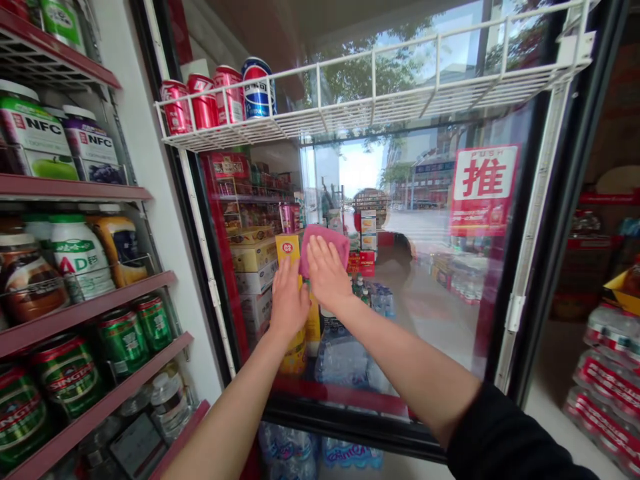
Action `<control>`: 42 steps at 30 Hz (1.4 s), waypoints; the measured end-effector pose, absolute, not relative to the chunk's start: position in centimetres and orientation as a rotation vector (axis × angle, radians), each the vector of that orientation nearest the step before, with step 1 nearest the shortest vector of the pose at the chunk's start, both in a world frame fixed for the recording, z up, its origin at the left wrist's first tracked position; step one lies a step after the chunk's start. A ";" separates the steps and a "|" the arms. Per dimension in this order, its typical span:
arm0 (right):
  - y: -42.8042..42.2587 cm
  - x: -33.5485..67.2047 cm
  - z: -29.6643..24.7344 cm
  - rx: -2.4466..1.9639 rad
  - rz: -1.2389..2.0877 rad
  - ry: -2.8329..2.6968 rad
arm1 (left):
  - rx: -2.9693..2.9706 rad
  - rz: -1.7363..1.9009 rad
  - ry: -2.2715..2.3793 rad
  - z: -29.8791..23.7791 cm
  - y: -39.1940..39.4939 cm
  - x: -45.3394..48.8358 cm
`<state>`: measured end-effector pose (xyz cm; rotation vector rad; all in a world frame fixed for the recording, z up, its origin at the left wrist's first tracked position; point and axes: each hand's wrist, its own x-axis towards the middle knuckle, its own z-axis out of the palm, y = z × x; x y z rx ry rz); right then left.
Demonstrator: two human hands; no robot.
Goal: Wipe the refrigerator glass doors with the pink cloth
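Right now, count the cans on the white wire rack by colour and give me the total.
Red cans: 3
Blue Pepsi can: 1
Total: 4

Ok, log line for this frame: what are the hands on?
right hand: spread on soft pink cloth | left hand: open, beside cloth | surface: black-framed glass cooler door
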<state>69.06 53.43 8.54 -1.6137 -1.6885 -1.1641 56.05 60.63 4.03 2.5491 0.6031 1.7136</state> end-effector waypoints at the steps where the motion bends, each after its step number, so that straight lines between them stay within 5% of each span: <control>1: 54.6 68.6 8.5 -1.571 -1.177 -1.763 | 2.507 1.734 0.653 3.4 61.2 55.1; 11: 61.3 64.0 9.9 -1.547 -1.511 -2.207 | 2.442 1.794 0.979 2.5 62.7 49.7; 23: 44.8 77.2 11.7 -1.645 -1.302 -2.009 | 2.738 1.648 0.629 6.2 54.4 59.8; 33: 33.5 87.6 11.8 -1.822 -1.447 -1.537 | 2.805 1.619 0.387 8.0 48.3 65.6; 42: 33.6 87.3 10.2 -1.851 -1.347 -0.834 | 2.768 1.620 0.303 8.0 46.4 67.0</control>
